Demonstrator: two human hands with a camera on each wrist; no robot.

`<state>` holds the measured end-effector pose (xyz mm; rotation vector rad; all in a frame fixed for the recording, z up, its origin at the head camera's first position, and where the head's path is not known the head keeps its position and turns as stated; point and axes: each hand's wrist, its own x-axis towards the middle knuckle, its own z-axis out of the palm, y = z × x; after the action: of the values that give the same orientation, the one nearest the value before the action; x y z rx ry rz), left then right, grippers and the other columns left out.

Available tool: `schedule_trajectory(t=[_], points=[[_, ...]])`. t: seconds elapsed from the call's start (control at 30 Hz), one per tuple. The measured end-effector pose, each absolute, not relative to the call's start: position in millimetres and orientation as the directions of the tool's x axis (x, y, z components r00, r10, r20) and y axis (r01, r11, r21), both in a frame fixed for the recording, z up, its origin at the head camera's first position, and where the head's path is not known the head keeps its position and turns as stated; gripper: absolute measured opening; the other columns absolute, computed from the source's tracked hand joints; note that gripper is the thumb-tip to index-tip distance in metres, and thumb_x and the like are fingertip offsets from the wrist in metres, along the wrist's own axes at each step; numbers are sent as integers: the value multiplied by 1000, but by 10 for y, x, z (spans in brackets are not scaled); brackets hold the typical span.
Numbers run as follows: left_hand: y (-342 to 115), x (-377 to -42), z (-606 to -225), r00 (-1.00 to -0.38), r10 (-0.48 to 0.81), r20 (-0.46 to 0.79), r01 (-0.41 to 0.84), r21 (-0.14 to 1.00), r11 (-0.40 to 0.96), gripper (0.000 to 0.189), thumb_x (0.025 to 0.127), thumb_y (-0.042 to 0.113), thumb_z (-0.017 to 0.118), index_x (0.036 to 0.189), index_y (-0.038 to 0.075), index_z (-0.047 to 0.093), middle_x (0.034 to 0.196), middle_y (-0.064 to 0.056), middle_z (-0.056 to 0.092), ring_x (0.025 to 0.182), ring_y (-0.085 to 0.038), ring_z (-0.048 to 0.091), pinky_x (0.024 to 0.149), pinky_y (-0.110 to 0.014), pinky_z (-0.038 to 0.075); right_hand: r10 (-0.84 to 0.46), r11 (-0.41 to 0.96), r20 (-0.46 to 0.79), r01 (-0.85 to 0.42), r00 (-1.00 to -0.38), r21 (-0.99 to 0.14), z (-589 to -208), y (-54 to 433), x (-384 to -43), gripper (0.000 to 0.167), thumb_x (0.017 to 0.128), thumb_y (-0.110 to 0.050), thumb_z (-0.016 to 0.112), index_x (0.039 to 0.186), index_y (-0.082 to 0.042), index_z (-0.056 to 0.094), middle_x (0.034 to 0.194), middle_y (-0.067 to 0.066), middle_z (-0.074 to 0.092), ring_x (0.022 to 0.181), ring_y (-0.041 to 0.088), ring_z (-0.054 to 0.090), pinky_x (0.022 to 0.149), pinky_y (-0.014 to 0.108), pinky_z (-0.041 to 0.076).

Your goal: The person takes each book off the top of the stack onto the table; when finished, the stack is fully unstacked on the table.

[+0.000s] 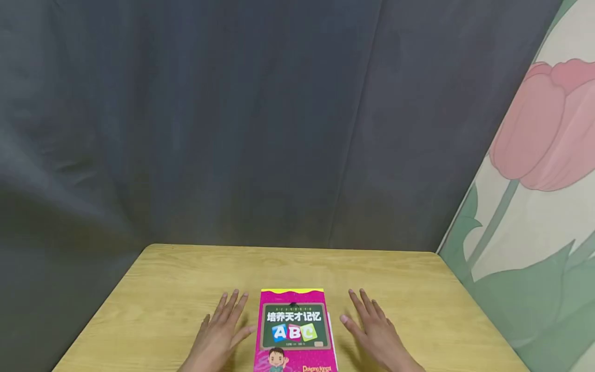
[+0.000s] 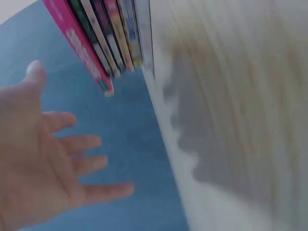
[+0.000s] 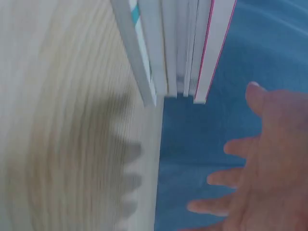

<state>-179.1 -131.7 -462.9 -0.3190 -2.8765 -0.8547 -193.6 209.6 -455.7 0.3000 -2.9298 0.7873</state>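
Observation:
A stack of several books lies flat on the table, its top one a pink book (image 1: 295, 356) with a green panel and the letters ABC. Spines of the stacked books (image 2: 118, 36) show in the left wrist view, and their pale page edges (image 3: 178, 48) in the right wrist view. My left hand (image 1: 218, 330) hovers left of the stack, fingers spread and apart from it. On the other side, my right hand (image 1: 376, 330) is held likewise, fingers straight, touching nothing. Both hands cast shadows on the tabletop. The stack's near end is cut off in the head view.
The wooden table (image 1: 186, 268) has rounded far corners. Behind it hangs a dark grey-blue curtain (image 1: 260, 129). A panel with a large pink tulip (image 1: 544, 129) stands along the right side.

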Motion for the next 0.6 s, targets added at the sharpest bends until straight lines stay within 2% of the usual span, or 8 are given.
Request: schedule_trajectory(t=[0.1,0.2,0.3,0.4,0.5,0.6], points=[[-1226,-1782,-4591,-981,188,39,153,750,643,77,96,51,50,148,-2,31,145,-29,38,130,-48,39,97,-68,36,-207,773,28,-181,-978,-608,-4526,2030,-1874,70,97,-54,46,153,-16,28,155,22,24,133,55,28,91,77,32],[-1132,-1779,-4596,-970,236,-57,48,907,418,81,94,43,58,144,-12,29,138,-34,44,119,-47,51,93,-54,48,-268,684,-85,-127,-960,-718,-4523,1973,-1803,71,97,-54,46,154,-18,24,154,23,25,132,54,31,93,73,34],[-1067,-1775,-4652,-963,268,-30,50,957,286,79,89,27,69,141,-17,29,133,-36,47,113,-45,57,87,-43,54,-334,578,-195,-36,-922,-815,-4544,1924,-1771,71,97,-52,46,155,-21,19,146,25,38,120,49,48,92,65,42],[-1051,-1765,-4727,-967,254,7,68,970,232,75,86,14,72,139,-19,31,130,-37,49,111,-44,58,86,-38,55,-377,463,-280,83,-883,-883,-4585,1875,-1772,79,94,-52,53,156,-24,14,131,22,52,105,36,59,84,53,53],[-1057,-1764,-4772,-977,214,-22,19,982,190,71,85,10,71,139,-18,33,131,-37,47,105,-40,62,78,-38,57,-388,408,-316,146,-866,-901,-4619,1829,-1772,90,88,-51,63,156,-25,10,120,15,57,98,27,61,75,43,58],[-1078,-1762,-4772,-982,171,-85,-58,986,157,68,85,8,71,140,-14,36,131,-34,50,92,-30,68,66,-37,59,-378,421,-315,141,-870,-896,-4628,1797,-1760,97,84,-49,69,156,-22,10,115,12,58,93,24,61,72,40,59]])
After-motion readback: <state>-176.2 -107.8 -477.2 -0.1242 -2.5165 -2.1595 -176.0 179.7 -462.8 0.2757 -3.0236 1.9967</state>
